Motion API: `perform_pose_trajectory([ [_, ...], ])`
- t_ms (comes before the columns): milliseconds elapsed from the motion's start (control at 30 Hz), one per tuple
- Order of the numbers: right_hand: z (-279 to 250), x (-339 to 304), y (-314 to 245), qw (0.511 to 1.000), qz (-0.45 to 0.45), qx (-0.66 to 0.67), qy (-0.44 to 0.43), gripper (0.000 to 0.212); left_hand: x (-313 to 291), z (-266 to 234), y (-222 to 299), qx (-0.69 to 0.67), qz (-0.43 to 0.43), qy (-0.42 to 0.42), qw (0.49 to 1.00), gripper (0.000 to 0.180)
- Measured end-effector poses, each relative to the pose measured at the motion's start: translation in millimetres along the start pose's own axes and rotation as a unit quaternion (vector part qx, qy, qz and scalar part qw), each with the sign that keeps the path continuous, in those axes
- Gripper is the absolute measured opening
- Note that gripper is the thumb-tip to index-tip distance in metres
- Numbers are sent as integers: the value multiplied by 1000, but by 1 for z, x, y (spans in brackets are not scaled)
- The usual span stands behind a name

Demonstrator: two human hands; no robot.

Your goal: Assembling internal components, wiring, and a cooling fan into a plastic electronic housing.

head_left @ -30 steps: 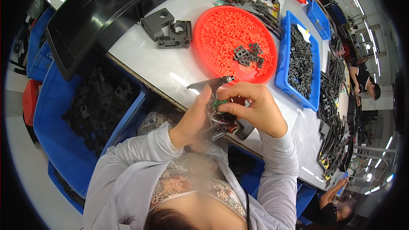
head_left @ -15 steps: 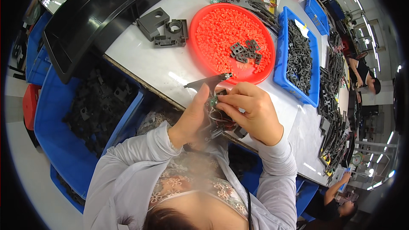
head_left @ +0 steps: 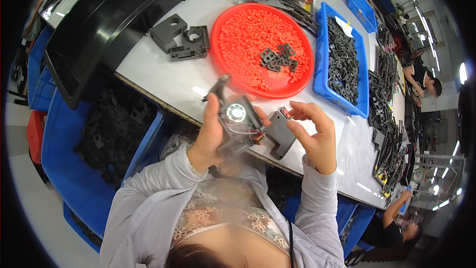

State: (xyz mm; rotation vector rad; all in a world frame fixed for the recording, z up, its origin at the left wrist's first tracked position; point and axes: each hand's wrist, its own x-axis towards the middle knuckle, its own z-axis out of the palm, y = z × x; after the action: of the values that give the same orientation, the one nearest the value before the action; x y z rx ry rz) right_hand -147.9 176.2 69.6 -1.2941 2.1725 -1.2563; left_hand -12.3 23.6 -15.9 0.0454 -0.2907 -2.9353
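Observation:
My left hand (head_left: pixel 208 136) grips a dark plastic housing assembly (head_left: pixel 233 131) over the table's near edge. A bright round disc (head_left: pixel 236 112) sits in that assembly, with thin red and pale wires below it; an arm-like piece sticks up from its top. Some of the assembly is blurred. My right hand (head_left: pixel 317 136) is open to its right, thumb and fingers apart. Beside those fingertips lies a grey angular plastic housing (head_left: pixel 281 136) with small red pieces (head_left: pixel 286 113) at its upper end. Whether a fingertip touches the red pieces, I cannot tell.
Ahead stands a round red tray (head_left: pixel 214 52) of small red pieces (head_left: pixel 243 39) and several dark blocks (head_left: pixel 277 59). Two dark housings (head_left: pixel 181 39) lie left of it, a blue bin (head_left: pixel 317 87) of dark parts to its right. A large blue bin (head_left: pixel 54 134) stands at left.
My right hand has let go of the assembly and moved right, fingers spreading. The left hand has turned the assembly, so its round disc now shows bright. The grey housing is more exposed.

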Motion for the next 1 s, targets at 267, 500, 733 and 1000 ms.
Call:
perform_pose_trajectory([
  [267,24,-42,14,967,46,-249,19,56,5,7,4,32,52,36,997,83],
  [500,17,-39,10,984,66,-151,64,56,1,7,-2,81,106,29,991,97],
  [733,30,-13,-45,990,-76,-100,60,66,-3,16,-13,185,126,45,974,99],
  [1000,48,0,-67,989,-37,-137,29,66,-11,20,-10,182,123,31,975,99],
])
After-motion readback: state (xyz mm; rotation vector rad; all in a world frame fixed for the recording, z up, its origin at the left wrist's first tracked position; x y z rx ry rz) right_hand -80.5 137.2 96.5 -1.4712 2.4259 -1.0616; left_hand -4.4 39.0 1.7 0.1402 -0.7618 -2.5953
